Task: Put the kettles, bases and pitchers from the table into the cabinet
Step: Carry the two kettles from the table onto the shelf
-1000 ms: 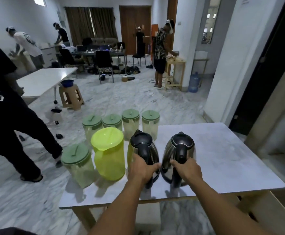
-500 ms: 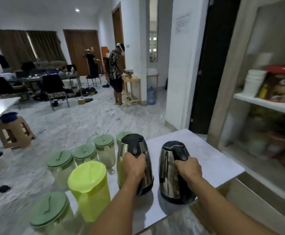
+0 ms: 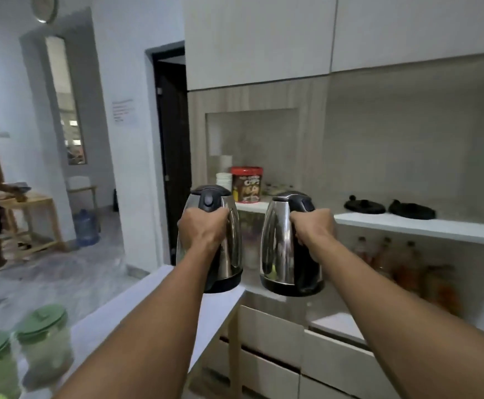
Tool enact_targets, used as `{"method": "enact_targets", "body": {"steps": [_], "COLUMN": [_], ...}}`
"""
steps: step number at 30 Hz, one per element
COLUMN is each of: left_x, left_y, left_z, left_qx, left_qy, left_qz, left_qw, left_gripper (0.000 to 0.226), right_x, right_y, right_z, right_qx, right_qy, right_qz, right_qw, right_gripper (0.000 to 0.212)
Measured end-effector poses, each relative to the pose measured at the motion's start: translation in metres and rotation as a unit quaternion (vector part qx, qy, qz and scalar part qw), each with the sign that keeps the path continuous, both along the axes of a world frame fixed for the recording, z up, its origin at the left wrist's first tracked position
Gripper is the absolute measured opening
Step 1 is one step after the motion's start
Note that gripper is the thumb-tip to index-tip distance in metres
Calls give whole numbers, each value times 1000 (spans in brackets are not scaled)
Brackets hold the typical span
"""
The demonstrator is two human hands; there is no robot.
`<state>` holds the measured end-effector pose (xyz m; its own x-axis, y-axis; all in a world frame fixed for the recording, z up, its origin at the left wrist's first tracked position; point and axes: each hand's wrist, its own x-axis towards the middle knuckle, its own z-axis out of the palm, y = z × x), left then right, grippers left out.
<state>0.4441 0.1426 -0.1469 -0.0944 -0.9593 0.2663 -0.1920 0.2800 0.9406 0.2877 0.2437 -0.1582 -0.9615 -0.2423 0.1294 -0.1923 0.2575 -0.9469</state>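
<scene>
Showing unreadable lettering, a red tub (image 3: 246, 184) stands on the shelf (image 3: 408, 226); left hand (image 3: 203, 228) grips left kettle (image 3: 232, 249), right hand (image 3: 311, 228) grips right kettle (image 3: 276, 246), both curled round handles.

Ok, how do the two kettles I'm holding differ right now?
The left kettle hangs over the table corner; the right kettle is past the table edge, in front of the cabinet. The left kettle's handle faces you, button showing; the right kettle is turned, showing more steel. Both are upright, steel with black lids, the left hand and right hand each gripping a handle.
</scene>
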Motion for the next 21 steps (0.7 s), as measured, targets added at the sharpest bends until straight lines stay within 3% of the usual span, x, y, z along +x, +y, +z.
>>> {"method": "enact_targets", "body": {"steps": [9,12,17,21], "left_x": [-168,-228,-342,-427], "left_y": [71,88,103,104], "left_z": [39,48,65,73], "left_qx": [-10,-16,-10,2], "left_qy": [44,45,67,88], "left_qz": [-130,-158,-180,-189], "left_qw": [990,986,981,978], "left_gripper": [32,22,26,17], "right_x": [-126,-180,-289,-368], "right_y": [116,140,161,166], "right_z": [43,51,62,72], "right_qx": [-40,-54,-57,-62], "right_qy": [48,56,83,107], "right_qz": [-171,-199,-229,-229], "right_qw": [983,977,968,966], "right_gripper": [25,24,36,31]}}
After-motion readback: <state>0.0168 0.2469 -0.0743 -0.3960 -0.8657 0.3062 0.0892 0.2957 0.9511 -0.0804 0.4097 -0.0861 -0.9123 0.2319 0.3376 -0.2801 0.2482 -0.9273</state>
